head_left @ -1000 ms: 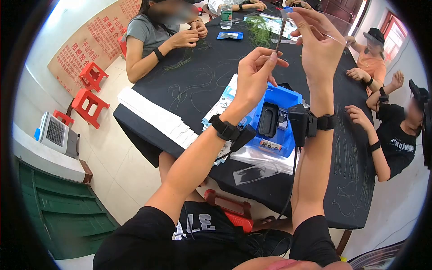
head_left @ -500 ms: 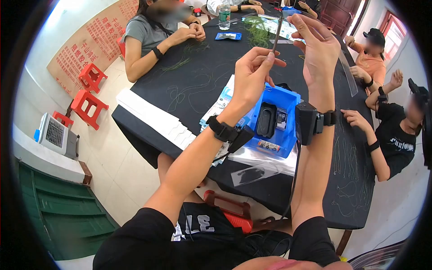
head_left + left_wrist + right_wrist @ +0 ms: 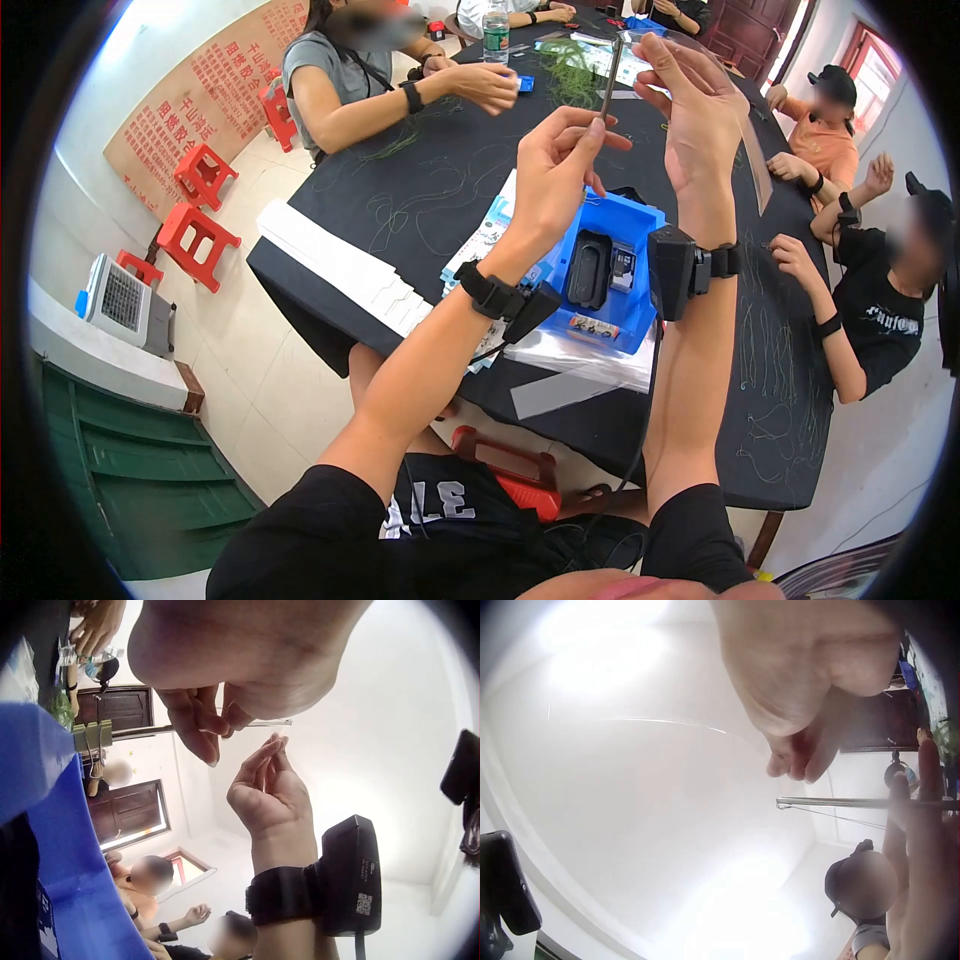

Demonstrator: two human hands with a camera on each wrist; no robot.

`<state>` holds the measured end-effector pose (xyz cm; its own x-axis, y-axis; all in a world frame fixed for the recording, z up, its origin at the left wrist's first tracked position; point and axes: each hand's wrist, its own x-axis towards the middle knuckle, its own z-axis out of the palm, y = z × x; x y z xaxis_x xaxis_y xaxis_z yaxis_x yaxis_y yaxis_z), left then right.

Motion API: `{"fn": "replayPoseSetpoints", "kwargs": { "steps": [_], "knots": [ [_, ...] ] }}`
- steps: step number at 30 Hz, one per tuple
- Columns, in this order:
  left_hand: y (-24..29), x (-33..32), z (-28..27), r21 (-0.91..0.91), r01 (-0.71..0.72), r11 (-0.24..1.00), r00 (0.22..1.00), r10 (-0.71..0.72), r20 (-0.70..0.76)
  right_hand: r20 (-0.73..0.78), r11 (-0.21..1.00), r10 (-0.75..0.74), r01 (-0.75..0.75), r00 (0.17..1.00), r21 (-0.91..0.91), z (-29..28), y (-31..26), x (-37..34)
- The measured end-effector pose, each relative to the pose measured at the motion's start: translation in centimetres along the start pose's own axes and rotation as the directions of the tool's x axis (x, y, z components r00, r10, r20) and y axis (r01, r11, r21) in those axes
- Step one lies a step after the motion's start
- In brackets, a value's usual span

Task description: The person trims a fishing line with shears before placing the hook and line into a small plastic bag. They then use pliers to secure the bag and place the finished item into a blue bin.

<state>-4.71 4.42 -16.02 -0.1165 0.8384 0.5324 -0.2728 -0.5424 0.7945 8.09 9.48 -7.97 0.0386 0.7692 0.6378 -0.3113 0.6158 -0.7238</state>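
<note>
My left hand (image 3: 560, 170) is raised over the table and pinches a slim metal rod (image 3: 611, 75) between thumb and fingers. A small wire loop (image 3: 781, 804) shows at the rod's tip in the right wrist view, with a fine thread trailing back from it. My right hand (image 3: 700, 120) is held up just beside that tip. Its fingertips (image 3: 279, 741) are pressed together in the left wrist view. A thin clear line (image 3: 667, 721) curves away from these fingertips in the right wrist view; the part between them is hidden.
Below my hands lies a blue tray (image 3: 652, 217) with a black case (image 3: 590, 270) inside. White paper strips (image 3: 340, 265) lie left, a clear plastic sheet (image 3: 565, 388) in front. Loose threads, green strands (image 3: 568, 75) and a water bottle (image 3: 496, 40) are farther off. Other people sit around the table.
Both my hands and the rod have shifted slightly left in the head view. The clear line beside my right hand has swung down. The person across at the left has reached one hand rightward.
</note>
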Motion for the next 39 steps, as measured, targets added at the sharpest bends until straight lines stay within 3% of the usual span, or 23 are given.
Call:
{"fn": "replayPoseSetpoints", "kwargs": {
  "steps": [5,18,24,30,35,36,38,39],
  "knots": [
    [-0.15,0.05,-0.19,-0.015,0.012,1.000,1.000,-0.012,0.001,0.038,0.996,0.067,-0.069,0.997,0.064,-0.39,0.06,0.19],
    [-0.26,0.07,-0.21,-0.029,-0.052,0.998,0.999,0.053,0.013,0.063,0.993,0.115,-0.116,0.991,0.015,-0.43,-0.62,-0.09],
    [-0.18,0.02,-0.24,-0.041,-0.006,0.999,1.000,0.007,0.007,0.057,0.996,0.089,-0.087,0.994,-0.022,-0.22,-0.66,0.01],
    [-0.31,-0.02,-0.24,-0.042,-0.015,0.999,1.000,0.015,0.001,0.069,0.994,-0.073,0.078,0.995,-0.070,0.11,-0.36,0.13],
    [-0.42,0.10,-0.38,-0.043,0.003,0.999,1.000,-0.003,0.006,0.164,0.956,-0.201,0.230,0.966,-0.184,0.24,-0.39,0.10],
    [-0.41,0.11,-0.40,-0.049,0.008,0.999,1.000,-0.008,0.003,0.164,0.956,-0.201,0.230,0.966,-0.184,0.32,-0.42,0.09],
    [-0.30,0.09,-0.43,-0.040,0.016,0.999,1.000,-0.016,-0.001,0.189,0.968,-0.060,0.103,0.980,-0.227,0.51,-0.39,0.06],
    [-0.17,0.05,-0.41,-0.032,0.023,0.999,1.000,-0.023,-0.004,0.257,0.987,-0.052,0.088,0.965,-0.132,0.48,-0.17,0.01]
  ]
}}
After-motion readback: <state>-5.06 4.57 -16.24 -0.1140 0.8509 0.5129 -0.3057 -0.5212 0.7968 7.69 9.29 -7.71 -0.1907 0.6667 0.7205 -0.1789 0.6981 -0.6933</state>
